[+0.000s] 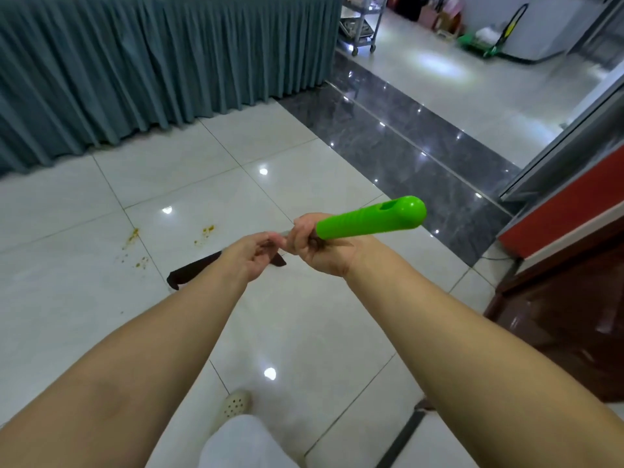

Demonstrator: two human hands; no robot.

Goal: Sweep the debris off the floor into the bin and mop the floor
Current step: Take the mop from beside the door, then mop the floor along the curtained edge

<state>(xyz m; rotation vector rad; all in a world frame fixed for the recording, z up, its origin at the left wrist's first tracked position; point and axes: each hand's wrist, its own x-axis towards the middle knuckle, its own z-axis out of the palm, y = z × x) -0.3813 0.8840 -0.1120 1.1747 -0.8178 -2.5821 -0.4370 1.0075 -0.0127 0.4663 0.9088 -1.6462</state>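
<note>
A: What do you see first, over at the upper left of the frame?

B: One long teal curtain (pixel 135 72). It hangs in folds right down to the white tile floor (pixel 67 309).

A: Is the floor dirty?

B: Yes. There are two little patches of yellow crumbs (pixel 135 235) at the middle left, near each other. I count one more sprinkle of tiny bits just below them.

A: What is the dark flat thing?

B: That is the mop head (pixel 192 269). It lies on the tiles just below the crumbs, a little apart from them.

A: How many hands are there?

B: Two. The left hand (pixel 248 256) is in the middle of the frame, with its fingers curled around the thin pole. The right hand (pixel 317 249) is just beside it. It is wrapped tight around the pole, right where the green handle (pixel 371 219) starts.

A: How many green handles?

B: One here, bright green, sticking up and to the right. It has one hole near its round end.

A: Any feet?

B: One pale shoe (pixel 234 404) with little holes, at the bottom middle.

A: And on the right?

B: One dark stone strip (pixel 405 136) across the floor and one red and brown counter (pixel 557 231). One metal cart (pixel 361 25) stands at the top.

A: Any words to read?

B: None that I can make out.
</note>
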